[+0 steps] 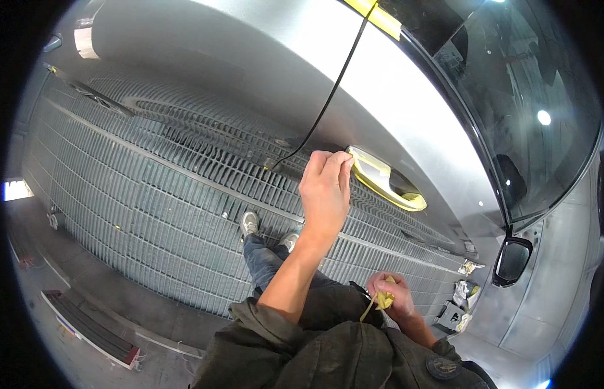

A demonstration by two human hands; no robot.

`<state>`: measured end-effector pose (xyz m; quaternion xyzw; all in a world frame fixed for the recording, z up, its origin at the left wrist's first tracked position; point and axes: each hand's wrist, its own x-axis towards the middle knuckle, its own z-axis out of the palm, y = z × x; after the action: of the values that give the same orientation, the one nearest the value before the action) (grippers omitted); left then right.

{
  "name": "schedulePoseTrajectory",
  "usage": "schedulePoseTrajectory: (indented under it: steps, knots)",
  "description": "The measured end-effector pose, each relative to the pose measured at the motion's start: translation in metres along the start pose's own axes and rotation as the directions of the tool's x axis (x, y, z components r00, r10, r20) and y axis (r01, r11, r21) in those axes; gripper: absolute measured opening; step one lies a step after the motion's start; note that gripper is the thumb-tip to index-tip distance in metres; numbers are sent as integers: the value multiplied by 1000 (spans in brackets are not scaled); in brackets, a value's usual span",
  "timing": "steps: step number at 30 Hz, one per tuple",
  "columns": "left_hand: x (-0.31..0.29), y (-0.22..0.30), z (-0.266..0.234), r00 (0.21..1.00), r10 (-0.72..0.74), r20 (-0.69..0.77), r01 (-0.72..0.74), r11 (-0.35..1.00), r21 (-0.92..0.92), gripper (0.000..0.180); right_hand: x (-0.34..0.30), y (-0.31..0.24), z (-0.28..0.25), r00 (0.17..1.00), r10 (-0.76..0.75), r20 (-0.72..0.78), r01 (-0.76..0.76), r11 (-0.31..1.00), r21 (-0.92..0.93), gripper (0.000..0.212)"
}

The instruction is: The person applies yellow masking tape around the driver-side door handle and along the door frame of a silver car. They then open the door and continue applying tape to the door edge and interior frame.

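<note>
My left hand (pixel 326 189) reaches up to the silver car door (pixel 276 78), its fingers pinched at the left end of the door handle (pixel 372 166). Yellow masking tape (pixel 384 190) runs along the handle's edge and around its right end. The fingertips seem to grip the tape's end there, though they partly hide it. Lower down, close to my body, my right hand (pixel 391 297) is closed around a crumpled wad of yellow tape (pixel 384 299), from which a thin strip hangs.
A black cable (pixel 336 91) hangs down across the door, left of the handle. More yellow tape (pixel 383 21) sits at the window's edge. Metal floor grating (pixel 166 214) lies under my feet. A side mirror (pixel 513 260) juts out at right, near a grey box (pixel 450 316) on the floor.
</note>
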<state>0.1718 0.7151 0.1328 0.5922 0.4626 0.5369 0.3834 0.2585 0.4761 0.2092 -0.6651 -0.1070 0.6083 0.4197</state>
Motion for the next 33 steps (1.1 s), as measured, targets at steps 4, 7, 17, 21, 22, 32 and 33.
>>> schedulePoseTrajectory:
  steps: [4,7,17,21,22,32,33]
  knots:
    - [-2,2,-1,1000,-20,-13,20,1000,-10,11,-1,-1,1,1000,20,0,-20,1000,13,21]
    - [1,2,1,999,41,-1,-41,999,2,10,-3,4,-4,1000,-6,16,5,1000,28,22]
    - [9,-1,-5,985,29,171,-57,985,164,14,-5,9,-8,1000,-21,7,21,1000,6,24]
    - [-7,1,-20,941,-50,336,39,999,38,21,-5,10,-9,1000,-28,10,28,999,29,23]
    - [-12,2,-25,923,-56,380,56,998,11,20,-5,10,-9,1000,-29,7,28,999,39,23]
    - [-76,42,-58,616,-16,787,103,993,-60,21,25,-11,-3,947,-152,-284,162,987,10,15]
    - [-81,45,-57,599,-9,801,109,992,-70,21,28,-16,-9,948,-172,-266,164,985,-54,26]
